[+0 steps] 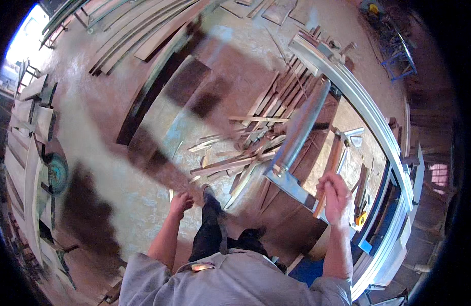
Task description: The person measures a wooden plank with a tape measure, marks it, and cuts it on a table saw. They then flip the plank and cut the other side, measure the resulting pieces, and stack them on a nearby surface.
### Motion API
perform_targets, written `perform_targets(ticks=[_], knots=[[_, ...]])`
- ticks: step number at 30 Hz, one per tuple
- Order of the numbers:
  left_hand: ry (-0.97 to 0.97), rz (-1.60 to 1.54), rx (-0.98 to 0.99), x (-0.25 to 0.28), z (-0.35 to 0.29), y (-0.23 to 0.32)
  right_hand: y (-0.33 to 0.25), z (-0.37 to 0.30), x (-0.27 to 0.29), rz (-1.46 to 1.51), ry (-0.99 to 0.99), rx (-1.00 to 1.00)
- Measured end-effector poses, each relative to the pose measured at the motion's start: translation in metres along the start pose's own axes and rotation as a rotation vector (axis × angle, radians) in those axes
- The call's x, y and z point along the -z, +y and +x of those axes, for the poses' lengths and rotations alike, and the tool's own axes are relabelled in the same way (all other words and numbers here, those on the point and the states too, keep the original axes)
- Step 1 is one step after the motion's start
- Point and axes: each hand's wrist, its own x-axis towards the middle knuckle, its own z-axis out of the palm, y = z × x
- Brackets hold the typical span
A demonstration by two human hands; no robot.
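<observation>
My right hand (335, 196) is wrapped round the wooden handle of a hammer (335, 150). The hammer's head points away from me, over the machine bed beside a long metal roller (309, 115). My left hand (181, 203) hangs over the floor at left of my leg, with its fingers curled. A short pale strip shows at its fingertips; whether it is held or lies on the floor behind, I cannot tell. A yellow tape measure (361, 219) rests on the machine, just right of my right hand.
A heap of wooden strips (256, 158) lies on the floor left of the machine. Long boards (143, 35) lie at the far left. More planks (29, 153) and a green wheel (57, 173) are at the left edge. A pale metal rail (370, 97) curves along the right.
</observation>
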Motion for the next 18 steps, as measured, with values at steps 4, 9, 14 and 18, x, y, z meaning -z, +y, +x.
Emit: perform_targets(ticks=[4, 9, 14, 18], knots=[[0.121, 0.085, 0.126, 0.018, -0.079, -0.085, 0.09, -0.107, 0.063, 0.091, 0.064, 0.047], [0.129, 0.033, -0.002, -0.032, -0.154, -0.102, 0.205, -0.225, 0.139, 0.601, 0.22, 0.077], [-0.112, 0.104, -0.345, -0.113, -0.194, -0.077, 0.257, -0.353, 0.231, 0.383, 0.472, -0.091], [-0.339, 0.229, -0.577, -0.215, -0.228, -0.046, 0.323, -0.425, 0.274, 0.339, 0.708, -0.291]])
